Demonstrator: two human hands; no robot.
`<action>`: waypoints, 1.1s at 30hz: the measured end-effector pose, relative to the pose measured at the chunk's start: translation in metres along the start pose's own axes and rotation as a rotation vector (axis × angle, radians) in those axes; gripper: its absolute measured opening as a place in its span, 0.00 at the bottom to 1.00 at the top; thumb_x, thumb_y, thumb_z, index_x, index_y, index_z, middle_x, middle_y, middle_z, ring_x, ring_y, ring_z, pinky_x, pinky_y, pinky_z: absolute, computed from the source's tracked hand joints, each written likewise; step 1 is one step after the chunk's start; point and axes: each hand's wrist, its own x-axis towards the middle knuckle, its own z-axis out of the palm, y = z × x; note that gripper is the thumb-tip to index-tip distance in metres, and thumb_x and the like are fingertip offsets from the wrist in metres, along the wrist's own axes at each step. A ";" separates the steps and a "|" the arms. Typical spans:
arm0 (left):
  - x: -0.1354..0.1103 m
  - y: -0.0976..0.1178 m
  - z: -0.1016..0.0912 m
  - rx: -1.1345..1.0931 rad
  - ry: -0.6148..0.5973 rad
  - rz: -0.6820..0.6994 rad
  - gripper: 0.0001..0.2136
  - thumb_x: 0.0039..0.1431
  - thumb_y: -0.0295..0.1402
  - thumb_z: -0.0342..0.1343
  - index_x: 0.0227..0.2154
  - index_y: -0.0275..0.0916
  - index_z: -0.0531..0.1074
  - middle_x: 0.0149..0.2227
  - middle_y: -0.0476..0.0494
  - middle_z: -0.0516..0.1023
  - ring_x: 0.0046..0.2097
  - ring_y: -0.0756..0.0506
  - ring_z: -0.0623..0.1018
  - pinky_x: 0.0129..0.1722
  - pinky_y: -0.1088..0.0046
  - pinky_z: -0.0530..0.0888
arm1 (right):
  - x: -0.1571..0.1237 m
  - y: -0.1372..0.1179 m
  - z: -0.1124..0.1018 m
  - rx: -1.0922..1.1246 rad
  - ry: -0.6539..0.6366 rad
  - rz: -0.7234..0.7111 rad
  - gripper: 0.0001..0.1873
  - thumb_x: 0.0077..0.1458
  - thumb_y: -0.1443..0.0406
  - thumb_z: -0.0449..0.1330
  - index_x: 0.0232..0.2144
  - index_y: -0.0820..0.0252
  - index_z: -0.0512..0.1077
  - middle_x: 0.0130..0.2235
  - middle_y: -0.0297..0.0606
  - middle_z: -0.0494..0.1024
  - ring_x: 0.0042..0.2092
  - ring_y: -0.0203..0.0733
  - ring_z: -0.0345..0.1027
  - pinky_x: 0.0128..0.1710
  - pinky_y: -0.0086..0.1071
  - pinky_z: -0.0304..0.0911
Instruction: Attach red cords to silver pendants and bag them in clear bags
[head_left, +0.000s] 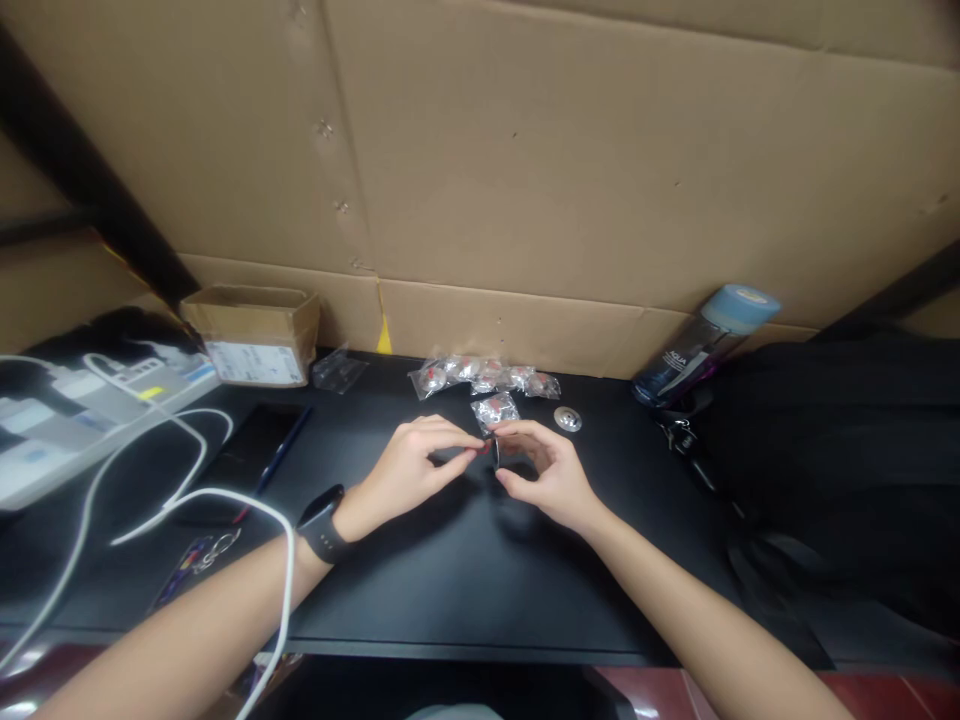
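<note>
Above the middle of the black table, my right hand (551, 470) grips a thin round metal disc (496, 452) by its rim, turned edge-on to me. My left hand (424, 460), with a dark watch on its wrist, pinches a small red piece (484, 447) against the disc's face; its exact kind is too small to make out. Just behind the fingers lies a clear plastic packet (495, 410) with a shiny, red-marked item inside. To the right of it a loose silver disc (568, 419) rests flat. Several similar packets (487, 374) are lined up farther back.
On the left are a small cardboard box (259, 335), a crumpled clear bag (339, 370), a dark phone-like slab (255, 450), keys (214, 550) and a power strip (97, 425). A white cable (289, 560) crosses my left forearm. A bottle (705, 345) and black bag (840, 480) stand right.
</note>
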 end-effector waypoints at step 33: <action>-0.001 0.005 -0.001 -0.003 0.017 -0.050 0.07 0.74 0.33 0.51 0.45 0.41 0.74 0.45 0.44 0.80 0.48 0.46 0.80 0.49 0.69 0.75 | -0.002 0.004 0.000 0.051 -0.025 0.024 0.23 0.54 0.68 0.71 0.51 0.51 0.74 0.56 0.43 0.77 0.53 0.49 0.77 0.51 0.42 0.74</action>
